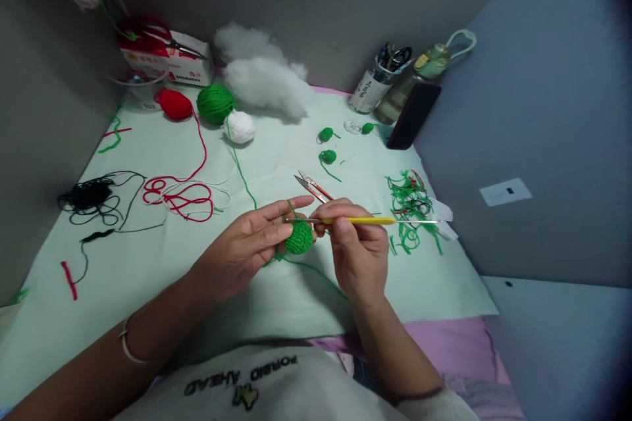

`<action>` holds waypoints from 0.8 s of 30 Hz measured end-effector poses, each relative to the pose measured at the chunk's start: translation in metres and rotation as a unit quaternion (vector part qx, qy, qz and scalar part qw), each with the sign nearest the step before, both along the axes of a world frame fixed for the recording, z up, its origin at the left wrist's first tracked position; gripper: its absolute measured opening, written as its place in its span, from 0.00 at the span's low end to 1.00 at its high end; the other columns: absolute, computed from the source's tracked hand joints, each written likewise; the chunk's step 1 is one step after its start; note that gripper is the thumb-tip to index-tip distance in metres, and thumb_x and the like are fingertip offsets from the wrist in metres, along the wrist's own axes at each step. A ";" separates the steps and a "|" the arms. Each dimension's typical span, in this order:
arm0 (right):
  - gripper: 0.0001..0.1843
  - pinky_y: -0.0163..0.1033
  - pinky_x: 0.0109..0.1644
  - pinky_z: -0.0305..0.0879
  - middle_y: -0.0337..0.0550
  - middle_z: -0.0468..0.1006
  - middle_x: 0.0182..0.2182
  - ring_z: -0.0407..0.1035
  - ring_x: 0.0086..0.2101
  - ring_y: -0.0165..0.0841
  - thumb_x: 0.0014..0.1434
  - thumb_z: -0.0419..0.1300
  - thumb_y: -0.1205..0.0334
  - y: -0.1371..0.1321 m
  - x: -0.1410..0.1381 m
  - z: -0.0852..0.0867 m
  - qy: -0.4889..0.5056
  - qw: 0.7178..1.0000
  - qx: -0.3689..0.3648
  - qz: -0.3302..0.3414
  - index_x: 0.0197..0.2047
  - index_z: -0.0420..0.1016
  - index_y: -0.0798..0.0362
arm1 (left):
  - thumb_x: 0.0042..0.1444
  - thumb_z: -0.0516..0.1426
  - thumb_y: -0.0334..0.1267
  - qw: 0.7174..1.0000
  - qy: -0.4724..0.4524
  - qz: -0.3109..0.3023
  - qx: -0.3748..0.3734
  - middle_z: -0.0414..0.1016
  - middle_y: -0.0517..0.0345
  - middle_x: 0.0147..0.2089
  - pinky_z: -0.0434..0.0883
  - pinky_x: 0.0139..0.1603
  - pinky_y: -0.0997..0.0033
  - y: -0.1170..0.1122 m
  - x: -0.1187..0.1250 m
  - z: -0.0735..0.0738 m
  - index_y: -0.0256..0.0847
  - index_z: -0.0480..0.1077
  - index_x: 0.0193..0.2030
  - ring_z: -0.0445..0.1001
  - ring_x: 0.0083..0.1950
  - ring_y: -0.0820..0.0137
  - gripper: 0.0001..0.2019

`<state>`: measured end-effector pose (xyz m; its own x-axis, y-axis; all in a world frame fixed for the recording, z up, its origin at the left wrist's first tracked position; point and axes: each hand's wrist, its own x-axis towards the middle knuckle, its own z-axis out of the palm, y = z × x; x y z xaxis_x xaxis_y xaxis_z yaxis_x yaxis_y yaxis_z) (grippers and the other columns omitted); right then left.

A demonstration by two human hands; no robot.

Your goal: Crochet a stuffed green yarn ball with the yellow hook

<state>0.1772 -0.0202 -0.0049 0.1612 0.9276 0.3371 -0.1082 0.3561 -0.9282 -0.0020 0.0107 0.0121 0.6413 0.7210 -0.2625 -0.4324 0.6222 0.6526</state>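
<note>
Between the fingers of my left hand (251,237) is a small round green crochet piece (299,237), pinched by its left side. Green yarn (240,168) runs from the green ball (216,104) down to my left fingers, and one strand passes near the raised index finger. My right hand (360,243) grips a crochet hook (368,220) by its yellow handle, held nearly level. The hook's metal tip lies at the top edge of the crochet piece. Another green strand (316,270) trails below the piece toward the right wrist.
Thread snips (315,187) lie just beyond my hands. Farther back are a red yarn ball (176,105), a white ball (239,127) and white stuffing (266,79). Small green pieces (328,157) and yarn scraps (409,207) lie to the right, near a phone (413,116). Black yarn (89,196) is at left.
</note>
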 end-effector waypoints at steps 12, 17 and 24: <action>0.10 0.34 0.26 0.67 0.38 0.76 0.27 0.69 0.25 0.28 0.67 0.65 0.53 0.003 0.007 0.011 0.078 0.994 -0.074 -0.007 0.37 0.82 0.49 | 0.63 0.63 0.39 0.999 -0.037 -0.038 0.007 0.80 0.53 0.36 0.73 0.38 0.71 0.002 -0.007 -0.004 0.40 0.82 0.58 0.77 0.35 0.70 0.18; 0.11 0.41 0.37 0.76 0.43 0.83 0.34 0.77 0.35 0.35 0.70 0.63 0.52 -0.001 0.004 0.008 -0.026 1.000 -0.010 0.014 0.40 0.84 0.46 | 0.56 0.71 0.37 0.997 0.024 -0.015 0.072 0.81 0.54 0.46 0.72 0.49 0.69 0.000 -0.005 -0.006 0.49 0.81 0.60 0.78 0.46 0.68 0.23; 0.09 0.42 0.39 0.77 0.43 0.86 0.38 0.79 0.36 0.34 0.70 0.63 0.55 -0.003 0.000 0.005 -0.039 0.999 0.001 0.007 0.43 0.85 0.46 | 0.46 0.76 0.32 0.978 0.144 0.059 0.142 0.76 0.58 0.41 0.72 0.56 0.62 0.000 -0.002 0.000 0.46 0.81 0.58 0.76 0.49 0.64 0.30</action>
